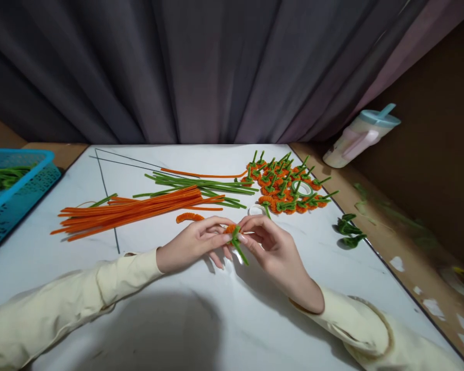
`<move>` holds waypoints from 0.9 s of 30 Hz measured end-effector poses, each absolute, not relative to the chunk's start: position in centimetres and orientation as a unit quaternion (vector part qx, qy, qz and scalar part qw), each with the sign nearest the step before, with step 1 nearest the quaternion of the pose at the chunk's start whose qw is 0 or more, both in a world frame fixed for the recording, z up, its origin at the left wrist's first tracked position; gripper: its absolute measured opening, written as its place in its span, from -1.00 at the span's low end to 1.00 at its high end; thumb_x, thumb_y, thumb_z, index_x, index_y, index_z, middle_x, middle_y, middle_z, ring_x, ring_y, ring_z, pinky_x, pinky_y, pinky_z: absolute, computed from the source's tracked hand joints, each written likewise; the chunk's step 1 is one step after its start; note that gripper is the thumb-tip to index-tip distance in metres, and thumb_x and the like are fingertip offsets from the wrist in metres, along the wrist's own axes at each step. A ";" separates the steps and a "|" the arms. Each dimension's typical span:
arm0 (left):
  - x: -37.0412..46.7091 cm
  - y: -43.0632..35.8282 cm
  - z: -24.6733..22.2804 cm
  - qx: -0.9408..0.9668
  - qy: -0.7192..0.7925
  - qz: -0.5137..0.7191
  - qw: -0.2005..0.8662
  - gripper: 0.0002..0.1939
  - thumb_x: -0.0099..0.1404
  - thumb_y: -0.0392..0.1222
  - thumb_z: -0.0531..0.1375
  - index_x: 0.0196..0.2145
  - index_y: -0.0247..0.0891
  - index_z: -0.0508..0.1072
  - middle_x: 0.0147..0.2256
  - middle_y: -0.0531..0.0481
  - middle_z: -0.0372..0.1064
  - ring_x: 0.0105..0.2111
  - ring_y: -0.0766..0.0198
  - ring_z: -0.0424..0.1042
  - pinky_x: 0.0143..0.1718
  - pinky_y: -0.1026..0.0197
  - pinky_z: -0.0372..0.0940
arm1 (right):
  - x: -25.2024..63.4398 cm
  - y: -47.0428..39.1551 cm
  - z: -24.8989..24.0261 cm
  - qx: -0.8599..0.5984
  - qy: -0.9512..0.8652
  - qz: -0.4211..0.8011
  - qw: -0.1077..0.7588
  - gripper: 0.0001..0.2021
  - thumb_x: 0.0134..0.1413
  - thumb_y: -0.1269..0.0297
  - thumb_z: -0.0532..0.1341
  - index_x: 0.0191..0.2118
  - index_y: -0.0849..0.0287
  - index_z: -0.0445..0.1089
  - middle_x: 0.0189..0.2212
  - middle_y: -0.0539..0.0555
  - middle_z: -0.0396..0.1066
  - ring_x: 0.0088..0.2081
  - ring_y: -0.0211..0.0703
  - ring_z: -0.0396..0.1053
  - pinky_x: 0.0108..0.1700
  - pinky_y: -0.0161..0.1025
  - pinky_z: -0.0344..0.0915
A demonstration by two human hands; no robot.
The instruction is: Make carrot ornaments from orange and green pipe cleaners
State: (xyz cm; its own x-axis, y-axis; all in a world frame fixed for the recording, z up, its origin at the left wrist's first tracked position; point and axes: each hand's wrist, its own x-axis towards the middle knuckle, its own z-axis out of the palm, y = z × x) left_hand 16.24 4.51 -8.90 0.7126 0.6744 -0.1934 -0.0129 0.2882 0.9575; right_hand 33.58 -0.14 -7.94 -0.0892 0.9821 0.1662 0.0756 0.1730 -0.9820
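Orange-and-green piece (235,235) in pinching grip of left hand (197,240) and right hand (276,251), well inside side edges of white tabletop (263,324)

Dark grey, deeply pleated curtains (197,72) span 10 to 1 o'clock, with a pinkish fold (400,56) at 1 o'clock. A dark brown wall (441,108) stands at 2 o'clock. The white, faintly veined surface (332,257) has a dark edge; brown borders it (386,234) at 4 o'clock. A broad soft shadow (162,330) lies toward 6 o'clock.
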 end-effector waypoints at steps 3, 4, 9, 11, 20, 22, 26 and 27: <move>16.0 4.7 -10.0 0.539 0.314 0.237 0.745 -0.60 0.19 -0.08 0.18 -0.08 -0.36 0.29 -0.39 -0.04 0.34 -0.44 0.27 0.43 -0.49 0.23 0.42 | 33.6 0.0 -9.6 -0.458 -0.581 0.458 0.492 -0.90 0.07 0.30 0.19 -0.35 0.18 0.24 -0.34 0.05 0.29 -0.32 -0.27 0.32 -0.26 -0.29 0.32; 15.9 4.8 -10.2 0.535 0.318 0.237 0.746 -0.60 0.19 -0.08 0.18 -0.07 -0.37 0.29 -0.42 -0.03 0.34 -0.46 0.29 0.43 -0.50 0.23 0.42 | 33.6 0.0 -10.0 -0.456 -0.578 0.467 0.490 -0.89 0.07 0.29 0.18 -0.34 0.18 0.23 -0.34 0.04 0.28 -0.33 -0.28 0.31 -0.27 -0.29 0.32; 15.9 5.0 -10.4 0.512 0.326 0.235 0.760 -0.61 0.17 -0.08 0.20 -0.11 -0.33 0.29 -0.49 0.02 0.36 -0.50 0.27 0.44 -0.51 0.22 0.40 | 33.9 -0.1 -11.1 -0.452 -0.620 0.438 0.469 -0.93 0.13 0.31 0.12 -0.26 0.17 0.23 -0.30 0.07 0.29 -0.30 -0.26 0.32 -0.27 -0.27 0.35; 16.0 5.1 -10.3 0.500 0.331 0.235 0.765 -0.64 0.16 -0.07 0.21 -0.15 -0.32 0.28 -0.51 0.03 0.36 -0.51 0.26 0.44 -0.53 0.23 0.39 | 34.1 -0.2 -11.3 -0.448 -0.682 0.359 0.453 -0.90 0.15 0.37 0.09 -0.20 0.16 0.24 -0.27 0.10 0.31 -0.24 -0.22 0.33 -0.22 -0.25 0.36; 16.1 5.1 -10.6 0.508 0.321 0.178 0.779 -0.61 0.18 0.03 0.17 -0.20 -0.35 0.25 -0.55 -0.05 0.42 -0.57 0.25 0.45 -0.55 0.23 0.37 | 35.0 -0.4 -11.8 -0.347 -0.854 0.099 0.376 -0.58 0.09 0.61 -0.04 0.07 0.19 0.14 -0.06 0.24 0.33 -0.01 -0.10 0.28 -0.08 -0.15 0.34; 16.1 5.1 -10.7 0.508 0.324 0.172 0.780 -0.59 0.18 0.04 0.17 -0.19 -0.37 0.26 -0.58 -0.05 0.41 -0.61 0.27 0.43 -0.56 0.25 0.36 | 35.0 -0.4 -11.7 -0.346 -0.858 0.081 0.370 -0.56 0.07 0.61 -0.06 0.07 0.19 0.14 -0.06 0.23 0.33 -0.01 -0.10 0.30 -0.09 -0.15 0.35; 16.1 5.3 -10.7 0.494 0.331 0.173 0.786 -0.53 0.15 0.03 0.21 -0.15 -0.42 0.29 -0.57 -0.05 0.41 -0.61 0.27 0.43 -0.58 0.25 0.36 | 35.2 -0.2 -11.7 -0.357 -0.856 0.074 0.366 -0.55 0.01 0.61 -0.06 0.04 0.19 0.18 -0.08 0.22 0.34 -0.05 -0.09 0.32 -0.13 -0.15 0.37; 16.1 5.3 -10.6 0.492 0.330 0.173 0.787 -0.53 0.14 0.01 0.21 -0.14 -0.42 0.29 -0.56 -0.05 0.41 -0.60 0.27 0.43 -0.58 0.25 0.36 | 35.2 -0.2 -11.7 -0.362 -0.855 0.074 0.364 -0.55 0.00 0.61 -0.05 0.03 0.19 0.19 -0.09 0.22 0.34 -0.06 -0.09 0.32 -0.14 -0.15 0.37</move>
State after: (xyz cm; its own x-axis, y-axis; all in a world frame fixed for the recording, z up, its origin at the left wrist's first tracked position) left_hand 16.07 5.30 -10.64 0.7220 0.5968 -0.3500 0.0531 0.4566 0.8881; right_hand 35.21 -0.16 -11.72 -0.4727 0.6735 0.5684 0.5652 0.7265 -0.3908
